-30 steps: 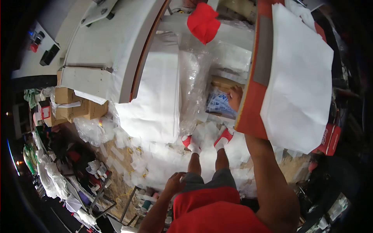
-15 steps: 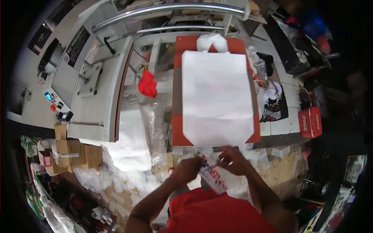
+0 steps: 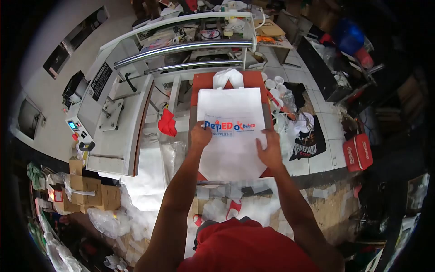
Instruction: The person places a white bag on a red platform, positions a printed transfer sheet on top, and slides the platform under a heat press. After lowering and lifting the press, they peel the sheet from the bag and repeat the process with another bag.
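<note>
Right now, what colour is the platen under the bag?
Orange-red platen, showing around the white bag; the head view shows it best.

We see a white bag point(image 3: 231, 136) lying flat and face up on the red-padded worktop point(image 3: 205, 81), covering most of it. Its looped handles point(image 3: 229, 77) point to the far edge and its bottom reaches the near edge. Across the bag's upper half lies a printed strip point(image 3: 229, 125) with blue, red and orange lettering, set level. Our left hand point(image 3: 200, 136) rests on the strip's left end. Our right hand point(image 3: 270, 152) lies flat on the bag, just below the strip's right end.
</note>
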A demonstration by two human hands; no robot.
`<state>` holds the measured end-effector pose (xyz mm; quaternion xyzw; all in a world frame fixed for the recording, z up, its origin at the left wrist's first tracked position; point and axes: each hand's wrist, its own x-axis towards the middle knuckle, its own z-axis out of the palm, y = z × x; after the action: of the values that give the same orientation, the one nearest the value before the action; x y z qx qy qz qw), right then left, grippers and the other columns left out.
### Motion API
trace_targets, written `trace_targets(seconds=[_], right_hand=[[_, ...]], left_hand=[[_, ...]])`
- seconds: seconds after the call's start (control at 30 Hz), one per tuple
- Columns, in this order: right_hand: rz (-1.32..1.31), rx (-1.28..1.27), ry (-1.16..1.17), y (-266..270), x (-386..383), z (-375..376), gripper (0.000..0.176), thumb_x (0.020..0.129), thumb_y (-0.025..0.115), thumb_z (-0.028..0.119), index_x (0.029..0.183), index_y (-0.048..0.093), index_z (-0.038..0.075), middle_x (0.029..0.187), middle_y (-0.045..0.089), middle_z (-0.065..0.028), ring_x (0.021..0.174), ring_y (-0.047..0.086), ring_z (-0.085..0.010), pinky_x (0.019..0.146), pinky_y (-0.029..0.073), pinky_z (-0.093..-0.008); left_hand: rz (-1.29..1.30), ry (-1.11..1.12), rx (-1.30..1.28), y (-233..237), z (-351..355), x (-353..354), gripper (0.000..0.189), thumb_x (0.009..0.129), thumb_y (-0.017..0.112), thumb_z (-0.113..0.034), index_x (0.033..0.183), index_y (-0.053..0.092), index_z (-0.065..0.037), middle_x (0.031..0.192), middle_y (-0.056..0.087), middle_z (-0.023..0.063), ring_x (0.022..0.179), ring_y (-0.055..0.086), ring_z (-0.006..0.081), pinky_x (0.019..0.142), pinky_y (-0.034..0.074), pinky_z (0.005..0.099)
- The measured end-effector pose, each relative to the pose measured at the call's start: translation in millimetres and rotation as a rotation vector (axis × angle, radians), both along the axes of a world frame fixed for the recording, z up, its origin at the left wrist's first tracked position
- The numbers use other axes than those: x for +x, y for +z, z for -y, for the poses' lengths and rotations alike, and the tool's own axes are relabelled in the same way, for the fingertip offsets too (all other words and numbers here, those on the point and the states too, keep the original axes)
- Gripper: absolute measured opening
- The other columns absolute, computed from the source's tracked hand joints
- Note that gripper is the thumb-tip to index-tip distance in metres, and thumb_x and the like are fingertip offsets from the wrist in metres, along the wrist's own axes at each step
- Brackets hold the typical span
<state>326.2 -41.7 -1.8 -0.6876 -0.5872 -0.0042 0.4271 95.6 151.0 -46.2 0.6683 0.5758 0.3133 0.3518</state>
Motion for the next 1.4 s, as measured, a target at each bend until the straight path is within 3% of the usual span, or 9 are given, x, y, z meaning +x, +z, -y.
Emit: trace_targets(seconds=[0.07,0.13,0.17,0.23,0.43,0.7,0.87,1.33,1.4], right_hand=[[0.161,-0.1,0.051,-4,-10,-9,0.046,0.084,0.069,0.019,0.124,0.055,0.002,0.132,0.05,-0.0171,0.121,0.047,-0.0382,0.102,0.041,-0.0476],[0.235,-0.143,0.065,-15,-11,-14,0.049,0.085,0.069,0.023,0.127,0.055,0.002,0.136,0.048,-0.0159,0.125,0.045,-0.0374,0.104,0.04,-0.0486],[0.257,-0.226,0.044,-26,-11,-16,0.052,0.085,0.067,0.026,0.13,0.054,0.002,0.139,0.046,-0.0149,0.129,0.042,-0.0366,0.105,0.038,-0.0497],[0.277,-0.306,0.027,-40,-11,-16,0.055,0.086,0.065,0.029,0.133,0.054,0.002,0.143,0.044,-0.0139,0.132,0.039,-0.0357,0.106,0.036,-0.0508],[0.294,-0.372,-0.022,-46,-13,-18,0.059,0.087,0.062,0.034,0.136,0.052,0.003,0.147,0.041,-0.0126,0.135,0.035,-0.0345,0.108,0.033,-0.0504],[0.259,-0.383,-0.034,-43,-14,-16,0.062,0.087,0.06,0.033,0.139,0.048,0.002,0.15,0.037,-0.0138,0.138,0.033,-0.0341,0.107,0.033,-0.0516],[0.253,-0.392,-0.033,-44,-12,-17,0.063,0.088,0.059,0.033,0.14,0.047,0.001,0.152,0.036,-0.0149,0.138,0.033,-0.0346,0.108,0.032,-0.0523],[0.272,-0.327,-0.036,-51,-11,-19,0.066,0.086,0.061,0.036,0.14,0.047,0.001,0.15,0.037,-0.0161,0.136,0.035,-0.0355,0.108,0.033,-0.0523],[0.214,-0.248,-0.066,-46,-11,-19,0.061,0.085,0.064,0.032,0.135,0.051,0.0,0.144,0.043,-0.0186,0.132,0.039,-0.0373,0.108,0.034,-0.0518]], left_hand=[[-0.062,0.014,-0.004,3,3,2,0.039,0.085,0.063,-0.014,0.119,0.059,0.003,0.088,0.072,0.0212,0.083,0.071,0.037,0.078,0.055,0.0432],[-0.002,0.033,0.231,10,13,1,0.042,0.085,0.061,-0.013,0.123,0.056,0.005,0.103,0.068,0.0269,0.097,0.066,0.0402,0.087,0.052,0.0452],[-0.004,0.034,0.237,12,19,-3,0.042,0.085,0.061,-0.013,0.123,0.056,0.005,0.103,0.068,0.0269,0.097,0.066,0.0402,0.087,0.052,0.0452],[-0.149,-0.043,0.489,15,36,-16,0.042,0.087,0.061,-0.012,0.124,0.054,0.005,0.115,0.064,0.0251,0.108,0.063,0.0395,0.093,0.05,0.0448],[-0.335,-0.265,0.577,3,74,-31,0.043,0.085,0.06,-0.012,0.125,0.054,0.004,0.128,0.056,0.0231,0.122,0.05,0.0414,0.104,0.042,0.0472],[-0.414,-0.265,0.63,-11,77,-32,0.045,0.088,0.057,-0.015,0.128,0.055,0.005,0.134,0.053,0.023,0.125,0.048,0.0444,0.108,0.039,0.0496],[-0.438,-0.226,0.641,-18,77,-31,0.042,0.086,0.059,-0.016,0.126,0.06,0.0,0.135,0.055,0.0173,0.126,0.048,0.0418,0.106,0.041,0.0489],[-0.373,-0.247,0.639,-8,77,-37,0.042,0.087,0.058,-0.014,0.126,0.057,0.002,0.133,0.055,0.0193,0.123,0.049,0.0416,0.107,0.04,0.0476],[-0.338,-0.23,0.634,1,81,-45,0.042,0.087,0.059,-0.013,0.126,0.058,0.002,0.132,0.056,0.0186,0.123,0.049,0.0409,0.106,0.041,0.0471]])
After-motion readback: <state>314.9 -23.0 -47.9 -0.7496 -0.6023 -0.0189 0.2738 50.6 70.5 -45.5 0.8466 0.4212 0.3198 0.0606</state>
